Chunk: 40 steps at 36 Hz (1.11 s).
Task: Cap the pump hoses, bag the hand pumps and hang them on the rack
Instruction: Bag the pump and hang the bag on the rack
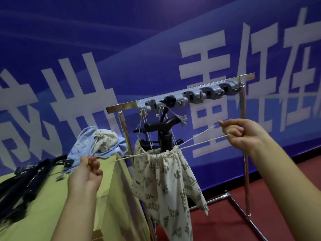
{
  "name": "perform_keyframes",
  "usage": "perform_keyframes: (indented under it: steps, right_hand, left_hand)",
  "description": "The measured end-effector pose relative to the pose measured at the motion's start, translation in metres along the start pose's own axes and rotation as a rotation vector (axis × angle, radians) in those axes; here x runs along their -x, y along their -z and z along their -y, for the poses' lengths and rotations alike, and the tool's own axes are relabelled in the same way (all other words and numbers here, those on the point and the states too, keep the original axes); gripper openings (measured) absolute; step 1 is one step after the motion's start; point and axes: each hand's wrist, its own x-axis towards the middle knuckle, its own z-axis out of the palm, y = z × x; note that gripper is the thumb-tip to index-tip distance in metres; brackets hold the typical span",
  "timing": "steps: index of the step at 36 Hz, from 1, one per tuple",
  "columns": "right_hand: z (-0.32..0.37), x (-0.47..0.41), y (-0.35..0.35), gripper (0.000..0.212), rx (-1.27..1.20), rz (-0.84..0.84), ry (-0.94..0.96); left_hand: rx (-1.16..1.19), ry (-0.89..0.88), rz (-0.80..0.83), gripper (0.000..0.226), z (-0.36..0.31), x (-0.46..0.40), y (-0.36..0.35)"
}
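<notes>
A cream drawstring bag with a leaf print (166, 178) hangs in front of the metal rack (243, 119). A black hand pump's T-handle (163, 125) sticks out of the bag's gathered mouth. My left hand (88, 173) grips the white cords on the bag's left side. My right hand (241, 134) grips the cords on the right, and both pairs are pulled taut and apart. The rack's top bar carries a grey holder strip (191, 96) with clips and hooks; other cords hang from the hooks at its left end.
A table with a yellow-green cover (52, 197) stands at the left, holding several black hand pumps (22, 186) and a heap of fabric bags, blue and cream (99, 141). Behind is a blue banner wall (156, 49). The floor is dark red (243, 226), crossed by the rack's base bar.
</notes>
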Motion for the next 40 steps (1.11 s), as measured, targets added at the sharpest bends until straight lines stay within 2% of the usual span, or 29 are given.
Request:
perform_keyframes:
  steps: [3, 4, 6, 9, 12, 14, 18, 21, 22, 24, 26, 29, 34, 37, 40]
  right_hand:
    - [-0.004, 0.007, -0.011, 0.066, 0.077, 0.196, 0.006]
    - [-0.005, 0.009, -0.017, 0.066, 0.138, 0.217, 0.012]
    - [-0.012, 0.014, -0.034, 0.048, 0.332, 0.253, -0.001]
    - [-0.022, 0.015, -0.06, 0.026, 0.765, 0.254, 0.058]
    - [-0.033, 0.012, -0.081, 0.019, 1.11, 0.25, 0.163]
    - [-0.042, 0.01, -0.092, 0.016, 1.223, 0.267, 0.222]
    - [-0.048, 0.006, -0.106, 0.019, 1.312, 0.265, 0.28]
    - [-0.043, -0.003, -0.108, 0.031, 1.349, 0.158, 0.43]
    - [-0.041, -0.006, -0.108, 0.036, 1.321, 0.155, 0.455]
    - [-0.04, -0.008, -0.109, 0.034, 1.262, 0.217, 0.432]
    - [-0.041, -0.01, -0.112, 0.025, 1.325, 0.269, 0.411]
    - [-0.04, -0.022, -0.111, 0.028, 1.518, 0.218, 0.468]
    - [-0.034, -0.043, -0.097, 0.027, 1.579, 0.146, 0.399]
    - [-0.028, -0.055, -0.088, 0.02, 1.576, 0.118, 0.316]
    - [-0.024, -0.065, -0.085, 0.025, 1.566, 0.043, 0.27]
  left_hand:
    - [-0.021, -0.121, 0.232, 0.02, -0.014, 0.026, -0.031]
    - [-0.062, -0.171, 0.319, 0.017, -0.017, 0.037, -0.044]
    - [-0.202, -0.259, 0.482, 0.015, -0.021, 0.06, -0.072]
    - [-0.462, -0.343, 0.688, 0.013, -0.02, 0.09, -0.113]
    - [-0.637, -0.327, 0.824, 0.012, -0.018, 0.106, -0.146]
    - [-0.647, -0.248, 0.887, 0.018, -0.017, 0.112, -0.165]
    - [-0.506, -0.14, 0.806, 0.036, -0.009, 0.115, -0.193]
    - [-0.446, -0.226, 0.709, 0.035, 0.0, 0.109, -0.202]
    - [-0.461, -0.274, 0.702, 0.033, 0.004, 0.107, -0.203]
    - [-0.5, -0.354, 0.722, 0.031, 0.012, 0.101, -0.205]
    - [-0.554, -0.421, 0.734, 0.035, 0.021, 0.096, -0.209]
    - [-0.697, -0.561, 0.7, 0.035, 0.032, 0.087, -0.214]
    - [-1.097, -0.81, 0.571, 0.025, 0.049, 0.066, -0.214]
    - [-1.197, -0.785, 0.584, 0.018, 0.059, 0.057, -0.22]
    - [-1.227, -0.676, 0.612, 0.015, 0.065, 0.048, -0.227]
